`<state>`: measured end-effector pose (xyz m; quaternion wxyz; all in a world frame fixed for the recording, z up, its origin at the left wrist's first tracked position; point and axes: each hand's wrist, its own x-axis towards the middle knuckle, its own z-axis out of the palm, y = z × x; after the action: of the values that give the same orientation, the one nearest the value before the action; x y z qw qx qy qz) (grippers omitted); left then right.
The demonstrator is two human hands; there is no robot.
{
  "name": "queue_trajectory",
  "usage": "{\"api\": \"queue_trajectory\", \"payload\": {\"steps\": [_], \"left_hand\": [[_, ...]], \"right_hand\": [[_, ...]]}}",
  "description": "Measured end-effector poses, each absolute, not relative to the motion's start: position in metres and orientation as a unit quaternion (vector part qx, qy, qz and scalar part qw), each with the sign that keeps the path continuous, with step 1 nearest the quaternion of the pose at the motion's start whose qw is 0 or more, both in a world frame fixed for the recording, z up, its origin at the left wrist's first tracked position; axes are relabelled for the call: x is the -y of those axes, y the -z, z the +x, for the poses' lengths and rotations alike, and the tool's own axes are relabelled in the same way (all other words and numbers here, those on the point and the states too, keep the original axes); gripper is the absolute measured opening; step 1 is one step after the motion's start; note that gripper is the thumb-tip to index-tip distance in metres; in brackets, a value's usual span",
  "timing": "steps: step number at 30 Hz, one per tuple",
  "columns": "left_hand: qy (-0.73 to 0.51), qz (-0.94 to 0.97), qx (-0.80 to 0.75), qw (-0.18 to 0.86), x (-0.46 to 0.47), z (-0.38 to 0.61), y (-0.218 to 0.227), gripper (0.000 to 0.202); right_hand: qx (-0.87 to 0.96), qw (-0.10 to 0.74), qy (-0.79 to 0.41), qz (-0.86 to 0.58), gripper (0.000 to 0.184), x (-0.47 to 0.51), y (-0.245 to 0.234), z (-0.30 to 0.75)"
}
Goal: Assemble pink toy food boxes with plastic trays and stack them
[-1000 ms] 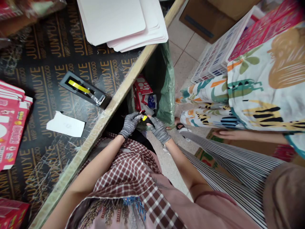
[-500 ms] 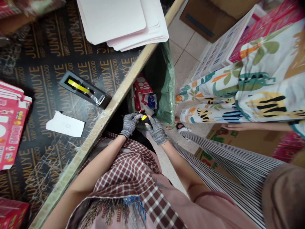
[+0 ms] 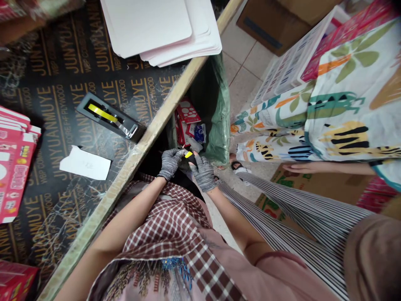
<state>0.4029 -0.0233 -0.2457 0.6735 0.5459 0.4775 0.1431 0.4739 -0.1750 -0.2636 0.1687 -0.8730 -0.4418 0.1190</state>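
Both my hands wear grey knit gloves and meet low beside the table edge, over a green waste bag [image 3: 219,121]. My left hand [image 3: 170,163] is curled shut, fingertips touching a small black and yellow object [image 3: 189,155], perhaps a utility knife. My right hand [image 3: 203,172] is closed round that same object from the other side. Most of the object is hidden by the fingers.
A tape dispenser [image 3: 108,116] with yellow tape, a white slip [image 3: 85,164], a stack of white sheets [image 3: 163,29] and red printed boxes [image 3: 14,163] lie on the dark plywood table [image 3: 62,67]. Another person in patterned clothing [image 3: 344,96] stands right, a hand [image 3: 300,168] on a carton.
My right hand has drawn slightly left and closer to my left hand, still on the small object. The person at right has shifted a little; their hand has barely moved.
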Motion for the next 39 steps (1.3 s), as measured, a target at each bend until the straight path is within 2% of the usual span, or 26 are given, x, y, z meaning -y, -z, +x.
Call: {"api": "queue_trajectory", "payload": {"steps": [14, 20, 28, 39], "left_hand": [[-0.13, 0.546, -0.502, 0.658, 0.02, 0.405, 0.252, 0.043], [-0.113, 0.522, -0.474, 0.699, 0.016, 0.401, 0.249, 0.041], [-0.111, 0.475, -0.445, 0.751, 0.018, 0.402, 0.239, 0.044], [-0.146, 0.501, -0.433, 0.735, 0.021, 0.403, 0.233, 0.032]], "right_hand": [[0.391, 0.206, -0.091, -0.892, 0.057, 0.17, 0.268, 0.467], [0.374, 0.25, -0.069, -0.891, 0.057, 0.172, 0.269, 0.5], [0.489, 0.302, -0.185, -0.797, 0.047, 0.175, 0.256, 0.513], [0.483, 0.299, -0.187, -0.801, 0.047, 0.175, 0.261, 0.509]]}}
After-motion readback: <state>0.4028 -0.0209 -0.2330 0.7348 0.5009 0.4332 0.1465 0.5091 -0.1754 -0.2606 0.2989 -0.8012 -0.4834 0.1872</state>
